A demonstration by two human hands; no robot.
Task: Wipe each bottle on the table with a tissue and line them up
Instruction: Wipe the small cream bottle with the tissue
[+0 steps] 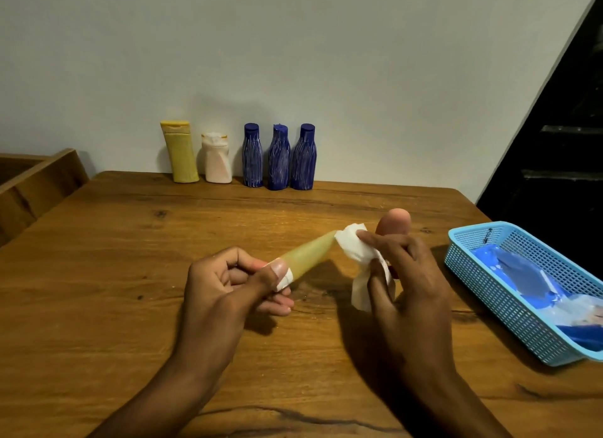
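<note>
Five bottles [241,157] stand lined up at the wall, a sixth, translucent yellow tube [306,253], held over the table [130,241], left hand [228,281] pinching its capped end, right hand [401,268] clamping crumpled white tissue [350,241] on its tip; pink bottle [393,222] apparently left.

Blue basket [474,276] at table's right

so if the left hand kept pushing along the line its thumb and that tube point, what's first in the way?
The tissue, wrapped over the far end of the yellowish bottle that the left hand holds. The right hand grips that tissue, so it comes next. Depth beyond is unclear.
</note>
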